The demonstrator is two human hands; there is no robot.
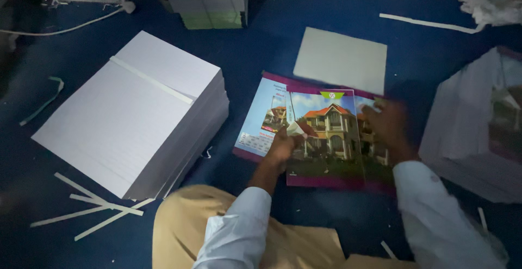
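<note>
Glossy printed paper cover [326,138] under both hands, its house picture catching a sheen. At ten o'clock, the ream stack [130,116] is matt white paper, smooth-topped. Twelve o'clock, a plain matt sheet [341,59]. The floor covering [261,46] looks like dull blue cloth.

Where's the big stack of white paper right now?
In the head view, the white paper stack sits on the blue floor to the person's left, beside the printed house-picture covers that both hands rest on.
</note>
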